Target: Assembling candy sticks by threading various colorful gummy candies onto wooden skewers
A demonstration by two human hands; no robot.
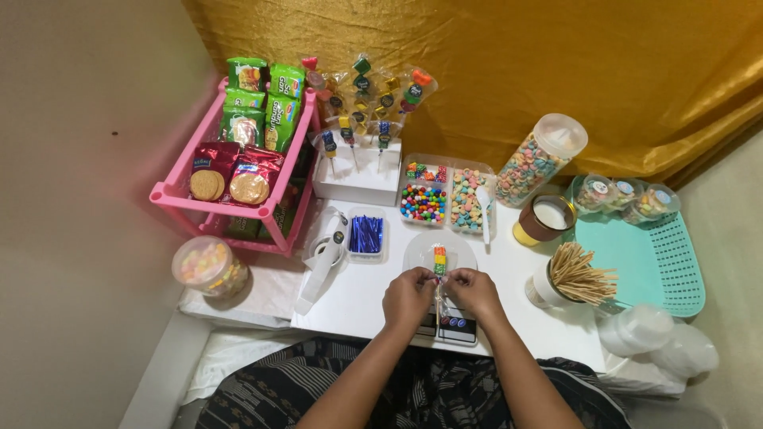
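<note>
I see my left hand (pixel 407 298) and right hand (pixel 473 292) both pinching the thin stick under the candy skewer (pixel 439 260), above the white table (pixel 358 298) near a clear plate (pixel 417 250); it looks light and fragile, so I would grip the stick, not the soft colored pieces.

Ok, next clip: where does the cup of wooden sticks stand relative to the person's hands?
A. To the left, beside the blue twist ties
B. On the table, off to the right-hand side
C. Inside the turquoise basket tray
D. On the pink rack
B: the cup of wooden sticks stands on the white table just beyond the right hand, short of the turquoise basket tray.
</note>
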